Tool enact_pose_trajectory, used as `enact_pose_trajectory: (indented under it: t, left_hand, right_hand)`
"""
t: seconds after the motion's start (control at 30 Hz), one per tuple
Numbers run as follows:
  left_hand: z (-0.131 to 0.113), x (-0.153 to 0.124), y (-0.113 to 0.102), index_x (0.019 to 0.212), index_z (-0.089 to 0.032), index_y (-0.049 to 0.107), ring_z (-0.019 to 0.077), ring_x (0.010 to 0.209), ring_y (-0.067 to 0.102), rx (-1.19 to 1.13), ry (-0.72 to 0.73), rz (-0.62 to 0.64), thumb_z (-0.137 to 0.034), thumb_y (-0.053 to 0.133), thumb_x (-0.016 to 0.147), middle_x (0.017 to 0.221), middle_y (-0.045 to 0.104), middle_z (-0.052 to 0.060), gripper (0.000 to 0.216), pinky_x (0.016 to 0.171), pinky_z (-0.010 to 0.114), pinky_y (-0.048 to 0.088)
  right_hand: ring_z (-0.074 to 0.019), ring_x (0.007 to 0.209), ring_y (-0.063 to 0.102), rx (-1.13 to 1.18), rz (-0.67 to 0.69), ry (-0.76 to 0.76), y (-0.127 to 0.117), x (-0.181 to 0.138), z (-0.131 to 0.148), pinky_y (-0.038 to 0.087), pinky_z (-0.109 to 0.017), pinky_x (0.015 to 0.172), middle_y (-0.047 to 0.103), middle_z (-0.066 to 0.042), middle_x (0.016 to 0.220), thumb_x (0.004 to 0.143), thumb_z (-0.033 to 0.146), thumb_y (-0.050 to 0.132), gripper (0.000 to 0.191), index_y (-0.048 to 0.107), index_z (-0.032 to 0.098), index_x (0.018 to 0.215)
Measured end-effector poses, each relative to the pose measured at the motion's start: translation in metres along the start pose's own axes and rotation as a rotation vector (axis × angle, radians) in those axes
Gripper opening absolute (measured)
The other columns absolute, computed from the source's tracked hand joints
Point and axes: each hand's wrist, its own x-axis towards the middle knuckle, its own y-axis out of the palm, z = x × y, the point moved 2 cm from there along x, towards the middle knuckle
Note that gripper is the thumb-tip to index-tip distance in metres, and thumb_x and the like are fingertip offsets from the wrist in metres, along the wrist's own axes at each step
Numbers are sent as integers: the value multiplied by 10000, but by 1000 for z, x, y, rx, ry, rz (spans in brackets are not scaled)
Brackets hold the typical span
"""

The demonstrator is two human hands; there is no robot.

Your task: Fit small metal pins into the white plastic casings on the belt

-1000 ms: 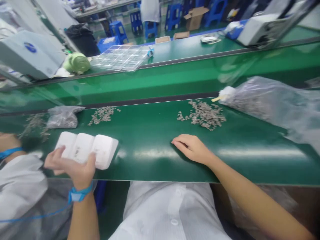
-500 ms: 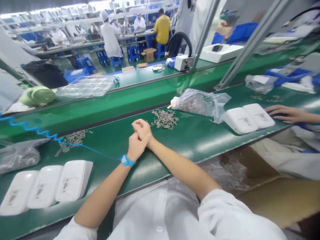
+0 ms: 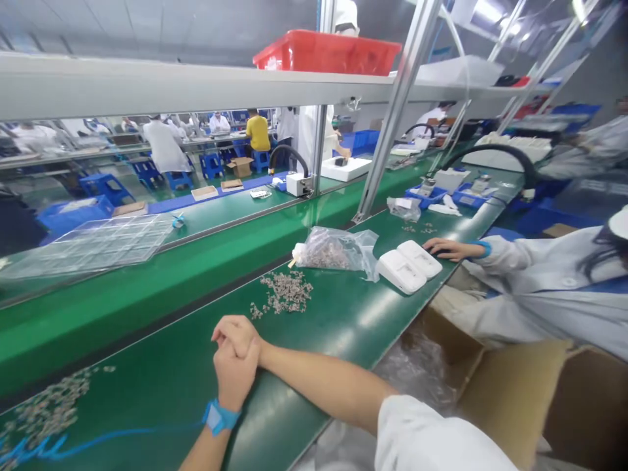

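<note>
My left hand, with a blue strap on its wrist, is closed around my right hand. The right hand's fingers are curled, and whatever they may hold is hidden. Both hands are over the green work surface. Just beyond them is a loose pile of small metallic-looking parts, apart from the hands. A clear plastic bag holding similar parts lies behind that pile. At the lower left, a blue coiled cord crosses another scatter of small parts.
Two white plastic housings lie beside a co-worker's hand on the right. A red bin stands on the overhead shelf. An open cardboard box is below the bench edge. A metal post rises behind the bench.
My view has swung right and up, bringing in the shelf, red bin and more of the co-worker. The white housings on the left have left view. My hands stay clasped.
</note>
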Motion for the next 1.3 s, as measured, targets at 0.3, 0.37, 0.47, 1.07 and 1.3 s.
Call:
enact_pose_trajectory:
  t: [0.3,0.37,0.47,1.07,1.3]
  left_hand:
    - [6,-3,1,630,-184,631,175,553,646,-47,-31,71,-406,634,801,602,669,27,281,521,275,531]
    - [3,-2,2,629,-190,616,170,554,635,-40,-26,68,-378,625,796,607,662,24,251,525,278,527]
    - [0,-2,4,568,-214,524,156,532,586,-33,-19,62,-334,612,765,568,603,3,248,525,281,498]
    - [-7,-4,2,712,-210,589,182,651,648,-95,-27,118,-297,588,794,697,682,34,120,619,310,536]
    - [-5,-5,7,570,-215,411,115,528,470,-139,7,142,-350,597,825,552,507,-23,343,511,250,388]
  right_hand:
    - [-121,590,506,24,-53,103,2,0,-3,382,-238,544,543,17,593,786,294,545,194,613,191,636]
    - [-126,596,510,22,-53,106,1,-1,-1,388,-243,551,549,11,596,793,305,548,209,614,189,632]
    - [-129,617,519,9,-84,105,0,-2,-2,400,-247,571,561,6,620,803,316,551,221,612,193,631]
    - [-132,593,493,25,-54,82,-3,-5,2,394,-263,568,552,6,597,781,367,596,237,600,197,617]
    - [-106,509,447,85,-24,121,-10,0,-1,336,-239,494,532,18,557,742,427,574,246,566,193,668]
